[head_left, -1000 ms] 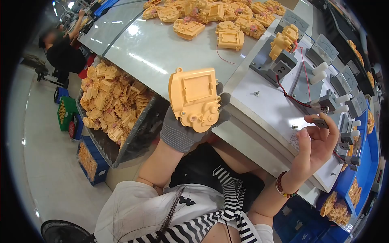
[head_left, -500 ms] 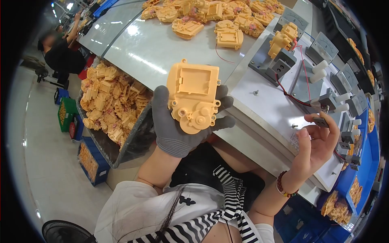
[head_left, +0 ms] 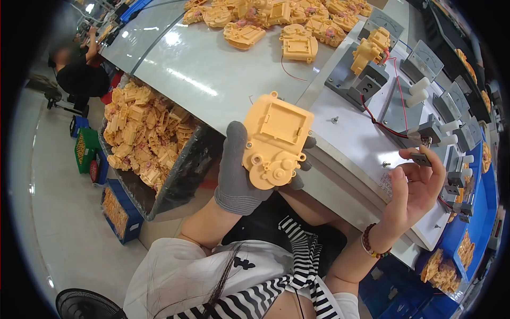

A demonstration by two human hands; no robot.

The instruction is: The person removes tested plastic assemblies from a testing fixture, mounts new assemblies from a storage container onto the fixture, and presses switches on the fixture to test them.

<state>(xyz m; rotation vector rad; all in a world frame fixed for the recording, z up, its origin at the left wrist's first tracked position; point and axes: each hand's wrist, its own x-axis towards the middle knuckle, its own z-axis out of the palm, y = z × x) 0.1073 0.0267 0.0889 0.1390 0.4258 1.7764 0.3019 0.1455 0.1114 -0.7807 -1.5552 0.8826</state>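
"Head view: where's the yellow housing (head_left: 279, 133)?"

"Held up near the middle, by the near edge of the grey tabletop (head_left: 191, 69). Its rectangular recess is at the far end, the rounded bosses at the near end."

"And what has hold of it?"

"The left hand (head_left: 239, 175), in a grey glove, is clamped on it, thumb along the left side and fingertips showing past the right edge."

"What about the right hand (head_left: 417, 191)?"

"Bare and palm up, well apart from the left. Its forefinger touches a small dark block (head_left: 421, 159) over the right side of the white board (head_left: 345, 127); the thumb is spread away from that block. A beaded bracelet (head_left: 374, 250) circles the wrist."

"What else is on the board?"

"A grey fixture (head_left: 366, 85) toward the far side, bearing a yellow unit (head_left: 370, 50) with red wiring. To its right are dial meters (head_left: 422, 59) and white knobs (head_left: 418, 97)."

"And beyond the housing?"

"More housings (head_left: 265, 13) lie heaped at the far side of the tabletop."

"On the left?"

"A dark-lined bin (head_left: 180, 175) full of yellow parts (head_left: 141, 133), with a blue crate (head_left: 133, 228) just beside it. A person in black (head_left: 82, 80) is farther off."
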